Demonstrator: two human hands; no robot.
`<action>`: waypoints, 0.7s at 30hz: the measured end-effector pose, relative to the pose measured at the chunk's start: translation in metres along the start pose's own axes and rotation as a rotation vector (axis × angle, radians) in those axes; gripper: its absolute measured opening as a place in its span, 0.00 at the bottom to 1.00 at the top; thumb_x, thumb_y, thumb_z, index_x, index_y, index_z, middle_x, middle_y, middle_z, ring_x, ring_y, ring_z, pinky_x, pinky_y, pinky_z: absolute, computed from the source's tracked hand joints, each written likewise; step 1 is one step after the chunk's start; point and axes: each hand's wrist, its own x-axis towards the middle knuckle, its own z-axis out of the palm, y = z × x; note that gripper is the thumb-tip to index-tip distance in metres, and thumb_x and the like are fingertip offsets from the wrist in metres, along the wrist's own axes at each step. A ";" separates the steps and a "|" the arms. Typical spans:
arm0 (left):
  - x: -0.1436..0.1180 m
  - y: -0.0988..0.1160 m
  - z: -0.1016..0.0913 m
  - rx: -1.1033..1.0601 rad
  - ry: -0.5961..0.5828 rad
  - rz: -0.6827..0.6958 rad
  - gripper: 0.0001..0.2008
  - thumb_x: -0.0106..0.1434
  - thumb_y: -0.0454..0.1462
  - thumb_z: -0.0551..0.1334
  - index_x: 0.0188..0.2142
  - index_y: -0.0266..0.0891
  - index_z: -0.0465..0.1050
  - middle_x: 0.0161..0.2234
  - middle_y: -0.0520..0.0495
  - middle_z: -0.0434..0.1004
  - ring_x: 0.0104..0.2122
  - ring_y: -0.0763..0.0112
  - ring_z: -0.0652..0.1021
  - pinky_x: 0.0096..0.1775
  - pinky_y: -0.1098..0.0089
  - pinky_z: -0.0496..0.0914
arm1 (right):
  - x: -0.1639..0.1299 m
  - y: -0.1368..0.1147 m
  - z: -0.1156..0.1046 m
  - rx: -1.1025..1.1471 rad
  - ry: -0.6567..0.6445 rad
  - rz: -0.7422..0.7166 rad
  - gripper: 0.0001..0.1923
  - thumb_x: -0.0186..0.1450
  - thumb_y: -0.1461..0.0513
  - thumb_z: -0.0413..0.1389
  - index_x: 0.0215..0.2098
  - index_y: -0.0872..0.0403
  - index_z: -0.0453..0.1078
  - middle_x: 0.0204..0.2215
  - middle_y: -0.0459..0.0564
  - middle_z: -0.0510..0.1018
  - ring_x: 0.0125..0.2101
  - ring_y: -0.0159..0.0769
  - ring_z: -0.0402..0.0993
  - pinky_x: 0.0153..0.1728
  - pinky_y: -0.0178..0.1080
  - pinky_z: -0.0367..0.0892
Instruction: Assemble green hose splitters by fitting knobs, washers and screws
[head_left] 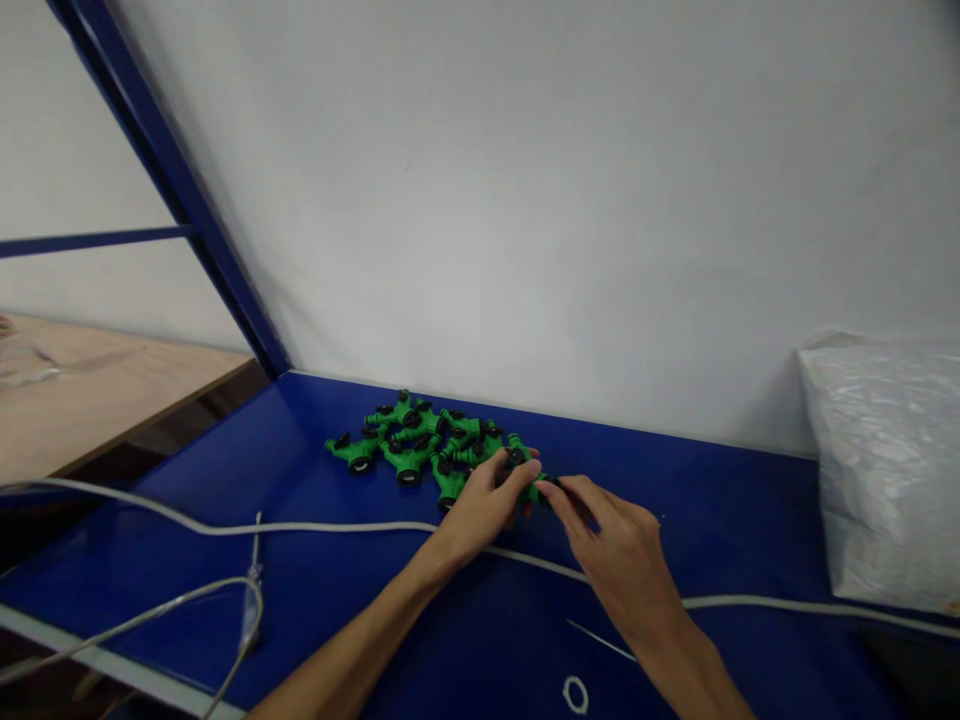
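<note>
On the blue table (315, 560), right up near the white wall (525, 200), sits a little heap of green plastic connectors (420, 445) with black rings on their ends, all jumbled together and touching each other. Only one view, the head camera, so that's all there is to go on.

Both hands are at the right end of that heap. The left hand (487, 505) comes in from the lower left with its fingers curled over one green connector (529, 480) at the edge of the pile, so it looks like it's gripping that piece, though the hand covers most of it. The right hand (615, 545) comes in from the lower right, fingertips pinched together right against the same piece, touching its right end. Honestly can't tell if it's pinching something small of its own or just the connector's end, too dark and blurry there.

A white cable (315, 527) runs across the table just in front of the heap and passes under both forearms. Another thinner cable (150, 610) loops near the front left edge. A small white ring (575, 694) lies on the table near the right forearm. Off to the right there's a white plastic bag (889, 470), well apart from the hands. A blue frame post (187, 200) slants up at the left, with a wooden bench (97, 390) beyond it.
</note>
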 end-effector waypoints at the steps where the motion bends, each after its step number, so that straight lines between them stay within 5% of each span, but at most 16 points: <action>1: -0.001 0.000 0.001 0.006 -0.006 -0.011 0.23 0.64 0.51 0.61 0.52 0.39 0.71 0.21 0.56 0.67 0.19 0.78 0.63 0.20 0.77 0.54 | -0.001 0.000 0.001 -0.008 -0.012 0.036 0.24 0.77 0.53 0.44 0.31 0.55 0.74 0.19 0.45 0.76 0.17 0.30 0.74 0.21 0.33 0.66; 6: -0.004 0.004 0.004 -0.037 -0.053 -0.061 0.25 0.64 0.52 0.60 0.52 0.38 0.71 0.21 0.56 0.66 0.18 0.79 0.62 0.20 0.78 0.54 | -0.003 0.004 0.004 -0.060 -0.004 0.078 0.24 0.76 0.55 0.47 0.24 0.53 0.70 0.15 0.44 0.71 0.15 0.31 0.70 0.19 0.36 0.60; 10: -0.004 0.002 0.005 -0.131 -0.106 -0.104 0.22 0.62 0.54 0.61 0.42 0.38 0.71 0.21 0.57 0.65 0.17 0.80 0.60 0.20 0.77 0.52 | 0.000 0.002 0.006 0.043 0.057 0.082 0.15 0.76 0.57 0.47 0.39 0.54 0.72 0.29 0.50 0.82 0.26 0.34 0.80 0.29 0.34 0.71; 14: -0.004 0.002 0.004 -0.264 -0.152 -0.133 0.21 0.62 0.54 0.62 0.36 0.37 0.70 0.21 0.57 0.63 0.17 0.82 0.58 0.21 0.77 0.51 | 0.001 -0.002 0.004 0.135 0.025 0.012 0.15 0.77 0.57 0.45 0.48 0.55 0.72 0.37 0.53 0.84 0.32 0.34 0.83 0.34 0.34 0.74; 16: -0.004 0.004 0.002 -0.321 -0.164 -0.152 0.20 0.62 0.53 0.62 0.39 0.37 0.72 0.21 0.58 0.62 0.16 0.83 0.55 0.21 0.77 0.49 | 0.002 -0.003 0.000 0.128 -0.019 0.015 0.18 0.77 0.56 0.45 0.47 0.57 0.73 0.34 0.52 0.84 0.28 0.35 0.82 0.30 0.34 0.73; 19: -0.005 0.008 0.000 -0.367 -0.189 -0.158 0.22 0.63 0.52 0.61 0.46 0.37 0.72 0.21 0.58 0.62 0.16 0.84 0.52 0.21 0.77 0.47 | 0.001 -0.002 -0.007 0.014 -0.036 0.055 0.24 0.77 0.56 0.44 0.29 0.55 0.74 0.19 0.48 0.78 0.18 0.35 0.77 0.21 0.36 0.66; 21: -0.005 0.008 -0.001 -0.368 -0.198 -0.144 0.23 0.64 0.52 0.60 0.48 0.37 0.72 0.21 0.58 0.62 0.16 0.84 0.51 0.21 0.77 0.46 | 0.001 -0.001 -0.011 -0.022 0.001 0.076 0.24 0.77 0.58 0.44 0.29 0.55 0.75 0.18 0.47 0.77 0.17 0.35 0.76 0.21 0.36 0.65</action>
